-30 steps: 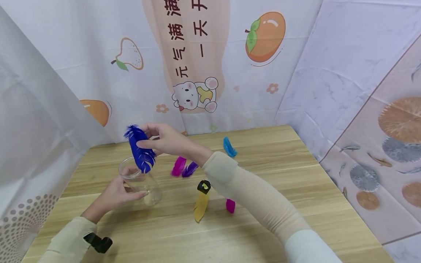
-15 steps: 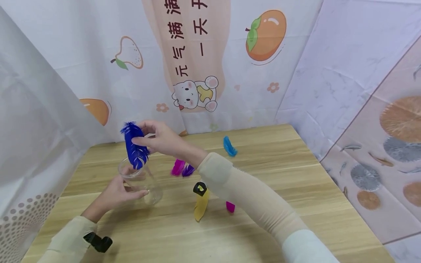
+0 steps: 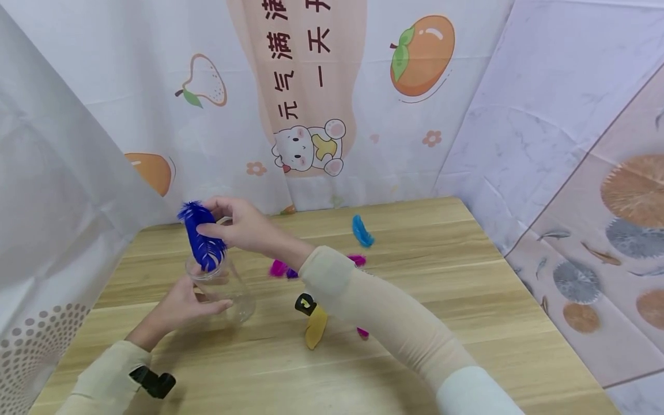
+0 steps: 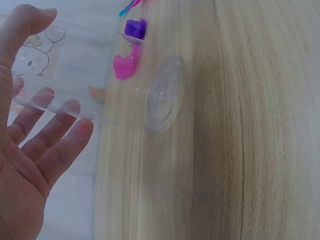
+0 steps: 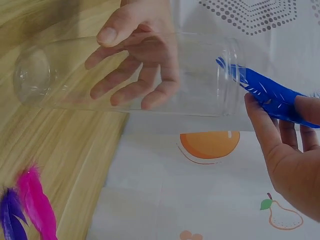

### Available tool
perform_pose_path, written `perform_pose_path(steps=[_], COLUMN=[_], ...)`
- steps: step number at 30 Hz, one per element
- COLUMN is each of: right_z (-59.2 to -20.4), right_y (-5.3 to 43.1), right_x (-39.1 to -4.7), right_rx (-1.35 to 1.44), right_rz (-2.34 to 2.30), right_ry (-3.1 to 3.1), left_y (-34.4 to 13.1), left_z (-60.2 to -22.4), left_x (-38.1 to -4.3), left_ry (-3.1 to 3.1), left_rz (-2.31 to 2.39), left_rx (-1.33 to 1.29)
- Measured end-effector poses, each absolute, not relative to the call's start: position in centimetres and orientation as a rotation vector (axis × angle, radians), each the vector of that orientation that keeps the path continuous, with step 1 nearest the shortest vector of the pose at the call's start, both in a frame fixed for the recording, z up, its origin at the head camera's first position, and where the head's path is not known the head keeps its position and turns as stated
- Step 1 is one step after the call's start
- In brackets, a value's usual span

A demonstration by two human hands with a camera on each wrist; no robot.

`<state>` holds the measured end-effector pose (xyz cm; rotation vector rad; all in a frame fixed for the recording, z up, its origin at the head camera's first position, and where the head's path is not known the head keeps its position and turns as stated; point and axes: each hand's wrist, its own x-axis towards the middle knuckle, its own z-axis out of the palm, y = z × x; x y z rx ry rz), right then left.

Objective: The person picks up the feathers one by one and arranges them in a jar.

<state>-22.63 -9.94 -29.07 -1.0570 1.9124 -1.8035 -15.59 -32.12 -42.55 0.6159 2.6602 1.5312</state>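
A clear jar stands on the table at the left, its mouth upward. My left hand holds it from the side, thumb on the near side and fingers around the far side. Above the jar, my right hand pinches a dark blue feather between thumb and fingers. The right wrist view shows the tip of this blue feather just inside the jar's rim, while most of it stays outside. No feather shows inside the jar body.
A magenta feather and a purple feather lie right of the jar. A turquoise feather lies farther back, a yellow feather nearer. The right forearm partly covers two more magenta feathers. A printed curtain hangs behind the table.
My right hand has moved left and slightly down with the blue feather, bringing its lower end into the jar's mouth. The left hand and jar have stayed in place.
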Motion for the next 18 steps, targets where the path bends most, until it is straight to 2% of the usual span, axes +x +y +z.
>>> perform_pose_path(steps=[18], right_z=[-29.65], right_y=[-10.84], right_x=[-22.51], right_rx=[-1.169], right_rz=[-1.744], right_ry=[2.024], left_y=[-32.18], left_z=[-42.75], left_x=[-15.81], left_ry=[2.65], left_rz=[1.54], left_rx=[0.598])
